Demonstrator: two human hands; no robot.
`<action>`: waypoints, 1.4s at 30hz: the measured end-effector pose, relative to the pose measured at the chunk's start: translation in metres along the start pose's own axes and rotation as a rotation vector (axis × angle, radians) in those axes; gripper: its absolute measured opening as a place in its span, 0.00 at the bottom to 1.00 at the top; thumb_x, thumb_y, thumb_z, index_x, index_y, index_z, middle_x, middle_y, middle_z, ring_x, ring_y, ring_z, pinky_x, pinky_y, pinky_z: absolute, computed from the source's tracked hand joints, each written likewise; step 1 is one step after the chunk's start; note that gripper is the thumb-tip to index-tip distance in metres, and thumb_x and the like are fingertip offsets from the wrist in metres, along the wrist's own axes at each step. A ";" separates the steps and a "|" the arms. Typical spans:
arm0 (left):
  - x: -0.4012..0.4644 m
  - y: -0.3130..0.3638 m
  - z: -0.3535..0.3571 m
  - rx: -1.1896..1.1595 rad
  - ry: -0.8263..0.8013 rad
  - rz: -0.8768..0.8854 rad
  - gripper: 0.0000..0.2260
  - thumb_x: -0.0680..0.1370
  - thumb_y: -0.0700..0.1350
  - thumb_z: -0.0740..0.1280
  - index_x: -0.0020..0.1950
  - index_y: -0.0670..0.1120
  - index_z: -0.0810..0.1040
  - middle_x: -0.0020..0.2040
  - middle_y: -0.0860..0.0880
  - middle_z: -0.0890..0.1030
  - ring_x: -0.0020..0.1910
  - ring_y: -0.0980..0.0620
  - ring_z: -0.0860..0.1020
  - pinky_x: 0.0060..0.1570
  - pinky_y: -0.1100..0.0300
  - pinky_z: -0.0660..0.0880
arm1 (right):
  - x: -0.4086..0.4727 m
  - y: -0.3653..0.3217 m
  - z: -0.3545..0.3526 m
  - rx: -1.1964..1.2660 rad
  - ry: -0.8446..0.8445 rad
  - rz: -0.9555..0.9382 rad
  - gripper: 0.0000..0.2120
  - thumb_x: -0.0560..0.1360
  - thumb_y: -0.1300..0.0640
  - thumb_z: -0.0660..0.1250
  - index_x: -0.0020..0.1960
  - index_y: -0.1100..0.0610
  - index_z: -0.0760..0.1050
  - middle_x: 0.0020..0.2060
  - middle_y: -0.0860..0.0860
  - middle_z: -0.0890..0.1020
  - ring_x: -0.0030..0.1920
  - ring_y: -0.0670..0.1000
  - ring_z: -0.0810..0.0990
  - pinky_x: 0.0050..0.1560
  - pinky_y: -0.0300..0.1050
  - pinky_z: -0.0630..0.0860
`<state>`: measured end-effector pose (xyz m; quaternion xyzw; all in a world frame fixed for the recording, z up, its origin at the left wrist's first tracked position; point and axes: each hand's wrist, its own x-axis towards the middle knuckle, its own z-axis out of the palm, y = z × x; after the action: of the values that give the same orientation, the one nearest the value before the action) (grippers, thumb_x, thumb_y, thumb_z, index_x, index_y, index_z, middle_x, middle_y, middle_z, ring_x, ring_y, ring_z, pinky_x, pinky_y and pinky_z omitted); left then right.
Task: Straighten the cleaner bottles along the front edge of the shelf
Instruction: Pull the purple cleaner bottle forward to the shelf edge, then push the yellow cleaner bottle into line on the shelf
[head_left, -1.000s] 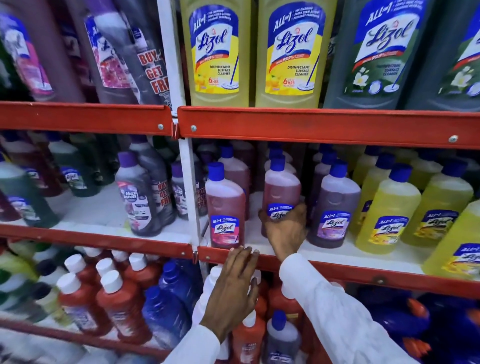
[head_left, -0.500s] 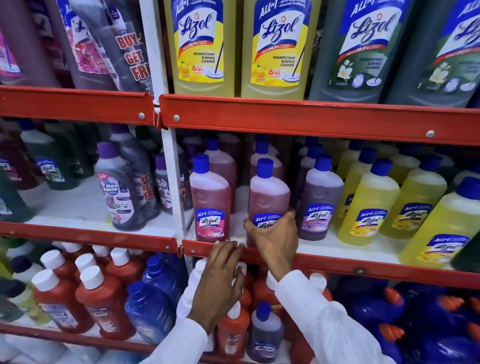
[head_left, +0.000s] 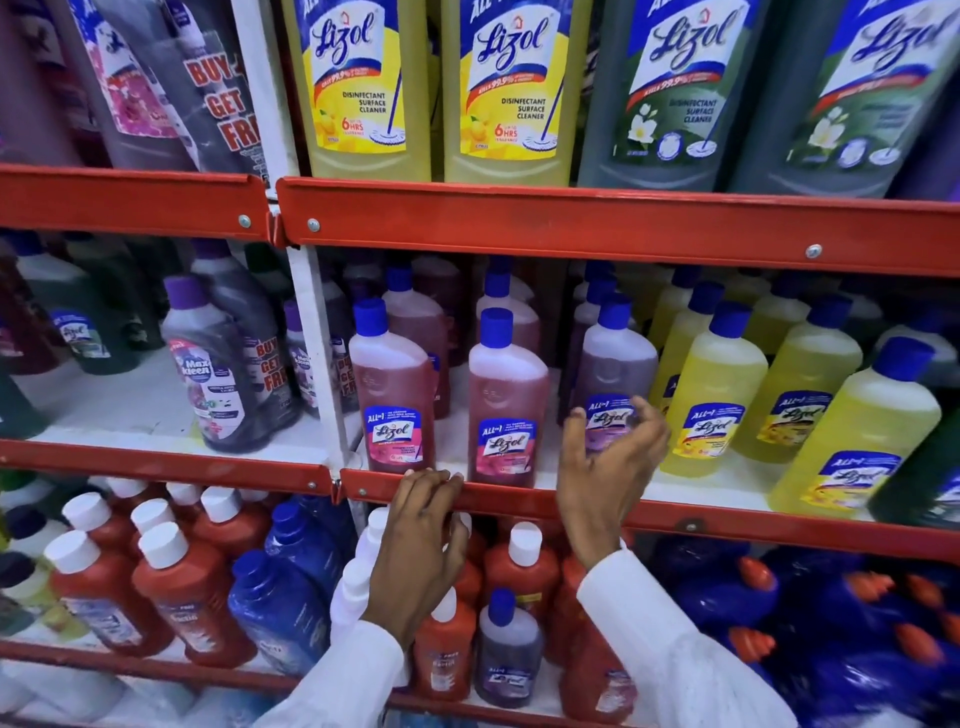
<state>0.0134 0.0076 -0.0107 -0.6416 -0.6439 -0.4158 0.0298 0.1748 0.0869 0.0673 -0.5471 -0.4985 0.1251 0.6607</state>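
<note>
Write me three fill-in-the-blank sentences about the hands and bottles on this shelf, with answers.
1. The left hand rests its fingertips on the shelf's ____ front rail.
2. The right hand is open in front of the ____ bottle.
3. The two pink bottles wear ____ caps.

Answers: red; purple; blue

The left hand (head_left: 423, 525) rests its fingertips on the red shelf edge (head_left: 519, 499), just below two upright pink bottles (head_left: 501, 400) standing at the front. At two o'clock from it, the right hand (head_left: 610, 457) curls open around the purple bottle (head_left: 615, 364) (contact unclear, blurred). Yellow bottles (head_left: 719, 395) stand at three o'clock.
</note>
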 end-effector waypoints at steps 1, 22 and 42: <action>0.000 0.001 0.000 0.004 0.004 -0.005 0.18 0.75 0.45 0.62 0.64 0.46 0.76 0.61 0.48 0.78 0.65 0.48 0.72 0.71 0.54 0.66 | 0.010 0.007 0.001 -0.050 0.012 0.026 0.33 0.69 0.47 0.71 0.67 0.61 0.66 0.62 0.60 0.73 0.63 0.60 0.71 0.63 0.60 0.73; 0.002 0.012 0.002 0.060 0.035 -0.053 0.17 0.73 0.37 0.69 0.61 0.45 0.77 0.59 0.47 0.77 0.62 0.48 0.72 0.66 0.53 0.71 | 0.018 0.031 -0.017 -0.278 -0.226 0.096 0.45 0.57 0.41 0.78 0.64 0.62 0.64 0.57 0.61 0.78 0.56 0.64 0.79 0.57 0.58 0.78; 0.004 0.020 0.005 0.074 0.065 -0.073 0.15 0.72 0.36 0.68 0.59 0.44 0.77 0.53 0.47 0.77 0.56 0.47 0.72 0.59 0.58 0.69 | 0.094 0.066 -0.055 -0.283 -0.075 0.166 0.45 0.63 0.47 0.76 0.71 0.64 0.61 0.64 0.64 0.73 0.65 0.66 0.71 0.64 0.60 0.72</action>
<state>0.0324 0.0107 -0.0019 -0.6024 -0.6805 -0.4130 0.0593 0.2877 0.1456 0.0662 -0.6689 -0.4886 0.1282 0.5453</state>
